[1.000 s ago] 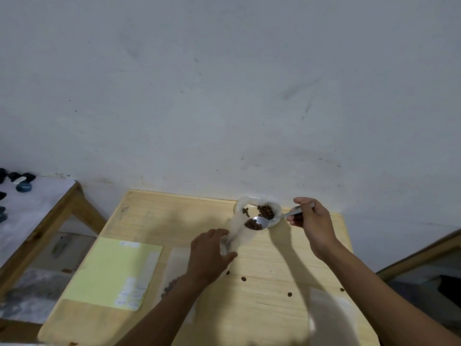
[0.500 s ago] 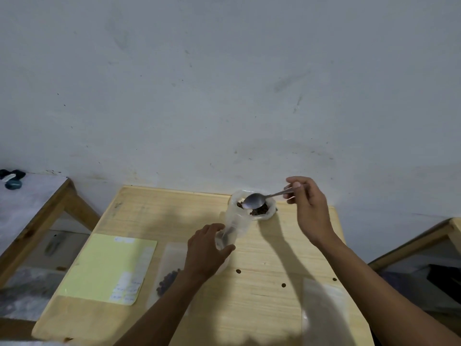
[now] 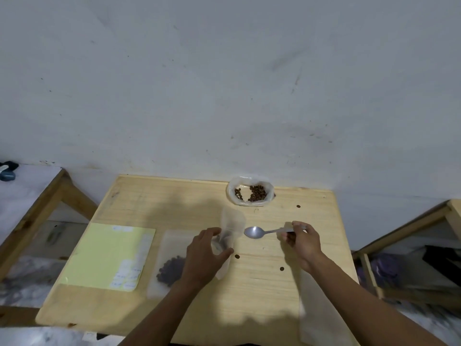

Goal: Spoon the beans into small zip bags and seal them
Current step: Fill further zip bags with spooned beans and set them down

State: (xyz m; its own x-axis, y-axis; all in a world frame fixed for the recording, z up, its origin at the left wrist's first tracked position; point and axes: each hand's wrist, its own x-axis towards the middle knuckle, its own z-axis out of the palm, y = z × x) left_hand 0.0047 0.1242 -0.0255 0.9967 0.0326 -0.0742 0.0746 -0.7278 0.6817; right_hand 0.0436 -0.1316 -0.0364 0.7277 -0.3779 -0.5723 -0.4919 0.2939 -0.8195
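Note:
An open plastic bag of brown beans (image 3: 252,192) stands at the far edge of the wooden table (image 3: 174,196). My left hand (image 3: 204,255) grips a small clear zip bag (image 3: 230,227) upright at mid-table, its mouth facing up. My right hand (image 3: 300,242) pinches the handle of a metal spoon (image 3: 254,232). The spoon's bowl looks empty and hangs just right of the zip bag. A filled zip bag with dark beans (image 3: 171,269) lies flat under my left wrist.
A pale yellow sheet with white labels (image 3: 107,255) lies at the table's left. Several loose beans (image 3: 282,268) dot the wood. Flat clear bags (image 3: 321,308) lie under my right forearm. Wooden furniture (image 3: 32,216) stands on both sides, and a wall runs behind.
My right hand has carried the spoon from the bean bag back toward me, to just beside the zip bag. The spoon's beans are gone. My left hand has kept the zip bag upright.

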